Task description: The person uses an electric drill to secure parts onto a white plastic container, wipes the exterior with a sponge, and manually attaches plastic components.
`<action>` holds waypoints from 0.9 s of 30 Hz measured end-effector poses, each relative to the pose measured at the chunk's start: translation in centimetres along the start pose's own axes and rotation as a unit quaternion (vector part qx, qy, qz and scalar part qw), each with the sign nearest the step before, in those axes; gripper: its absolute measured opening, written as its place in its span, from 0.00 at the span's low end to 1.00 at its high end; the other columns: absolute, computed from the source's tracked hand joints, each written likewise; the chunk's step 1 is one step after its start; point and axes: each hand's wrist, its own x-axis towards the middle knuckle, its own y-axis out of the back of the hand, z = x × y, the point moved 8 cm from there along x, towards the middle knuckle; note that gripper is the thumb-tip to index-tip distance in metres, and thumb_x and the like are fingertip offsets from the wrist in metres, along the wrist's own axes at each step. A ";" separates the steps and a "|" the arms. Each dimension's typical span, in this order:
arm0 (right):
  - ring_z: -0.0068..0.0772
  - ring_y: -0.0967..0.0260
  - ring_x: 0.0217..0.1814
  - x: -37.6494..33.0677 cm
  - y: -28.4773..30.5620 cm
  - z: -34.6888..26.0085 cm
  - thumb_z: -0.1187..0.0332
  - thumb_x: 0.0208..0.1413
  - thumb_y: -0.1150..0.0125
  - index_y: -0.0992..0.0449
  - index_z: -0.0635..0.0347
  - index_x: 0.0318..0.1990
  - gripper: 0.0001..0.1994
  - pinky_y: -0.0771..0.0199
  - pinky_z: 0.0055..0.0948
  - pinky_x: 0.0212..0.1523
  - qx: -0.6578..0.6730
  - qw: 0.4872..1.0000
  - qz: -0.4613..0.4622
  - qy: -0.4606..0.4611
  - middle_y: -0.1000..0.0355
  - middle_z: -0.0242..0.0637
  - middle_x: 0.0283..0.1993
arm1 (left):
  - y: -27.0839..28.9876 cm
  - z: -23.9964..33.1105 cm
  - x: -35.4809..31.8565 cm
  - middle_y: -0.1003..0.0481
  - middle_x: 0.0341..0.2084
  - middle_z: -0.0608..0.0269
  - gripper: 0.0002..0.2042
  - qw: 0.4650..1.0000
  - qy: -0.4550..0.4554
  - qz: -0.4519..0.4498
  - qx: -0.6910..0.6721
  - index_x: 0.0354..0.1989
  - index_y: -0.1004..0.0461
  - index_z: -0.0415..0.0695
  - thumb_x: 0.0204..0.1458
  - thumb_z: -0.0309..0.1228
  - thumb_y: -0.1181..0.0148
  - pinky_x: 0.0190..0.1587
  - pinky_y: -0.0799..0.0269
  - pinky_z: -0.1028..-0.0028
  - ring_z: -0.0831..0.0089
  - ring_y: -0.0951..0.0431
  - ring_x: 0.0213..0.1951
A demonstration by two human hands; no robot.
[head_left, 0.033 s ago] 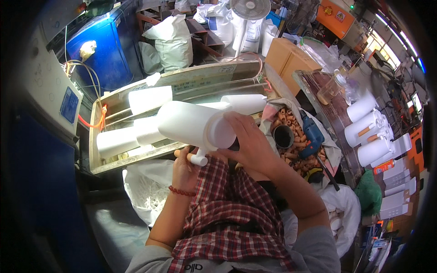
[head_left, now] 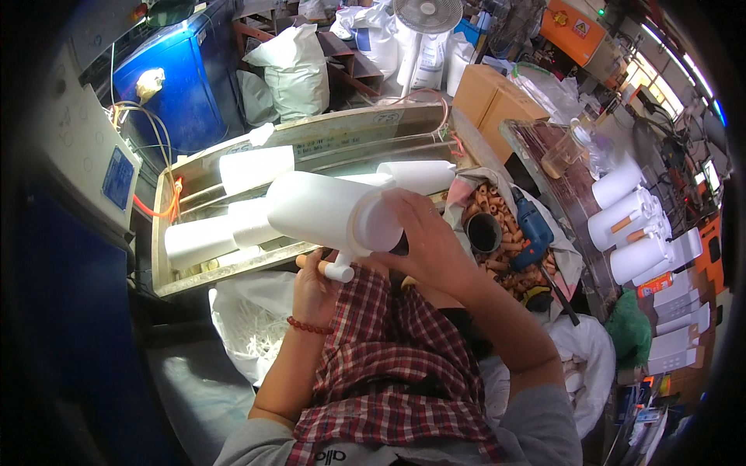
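From the head view, your right hand [head_left: 423, 241] is cupped over the near end of a large white plastic bottle [head_left: 326, 213], fingers wrapped round a dark tool that is mostly covered by the hand. Your left hand [head_left: 315, 283] sits underneath, closed around the short white spout [head_left: 339, 272] that sticks out below the bottle's end. The bottle lies on its side above your lap, just in front of the wooden trough [head_left: 194, 276].

As a judgement, you are partway through a batch. More white bottles [head_left: 256, 167] lie in the trough, apparently waiting, while a separate group of white bottles [head_left: 625, 225] stands on the bench to your right, well apart, perhaps done already. The one in hand looks mid-work at its end.

What the tool does at the bottle's end is hidden by your right hand, and whether the tool touches the plastic cannot be told. A blue drill [head_left: 532, 225] rests on a heap of small tan tubes [head_left: 497, 210] beside a dark cup [head_left: 483, 231]. The white sack [head_left: 249, 326] below the trough holds pale scraps, too blurred to identify.
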 end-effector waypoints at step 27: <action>0.45 0.40 0.58 1.8 -3.1 -3.3 0.70 0.48 0.46 0.37 0.60 0.56 0.24 0.33 0.36 0.55 -0.187 0.920 -0.093 0.332 0.40 0.45 0.54 | 1.6 1.7 -1.6 0.31 0.35 0.61 0.07 0.998 0.002 0.056 -0.035 0.42 0.37 0.40 0.57 0.27 0.53 0.37 0.23 0.72 0.72 0.27 0.36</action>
